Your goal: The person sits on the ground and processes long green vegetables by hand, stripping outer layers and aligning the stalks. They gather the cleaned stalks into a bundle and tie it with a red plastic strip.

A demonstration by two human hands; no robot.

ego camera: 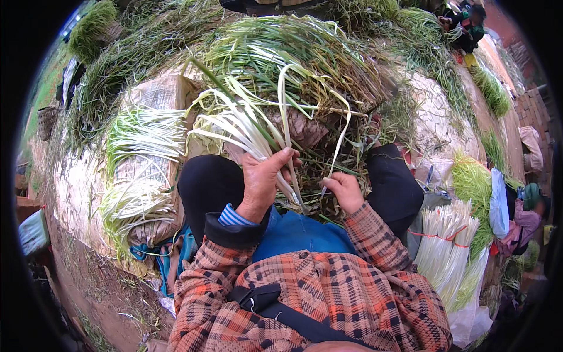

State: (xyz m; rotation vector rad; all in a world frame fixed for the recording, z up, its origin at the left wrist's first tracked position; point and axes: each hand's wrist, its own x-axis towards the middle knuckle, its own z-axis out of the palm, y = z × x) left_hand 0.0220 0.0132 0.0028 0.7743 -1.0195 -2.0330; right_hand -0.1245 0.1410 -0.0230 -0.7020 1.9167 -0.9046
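My left hand (263, 182) is closed around a bunch of long pale, chive-like stalks (253, 143). White ends stick out below the fist, while the leafy ends fan up and away from me. Between thumb and fingers, my right hand (345, 190) pinches the end of a thin whitish leaf strip (338, 152), which arcs up beyond the hand. Just past both hands lies a large heap of green and white stalks (281, 53) with brown, dirty roots toward the right. Dark trimmings (352, 149) lie between my knees, below the heap.
To the left, two piles of cleaned pale stalks (147, 134) rest on a sacking-covered block (154, 94). White bundles bound with red ties (444, 237) stand at my right. Loose greens (110, 97) cover the ground beyond. Other people (521, 220) are at the right edge and far side.
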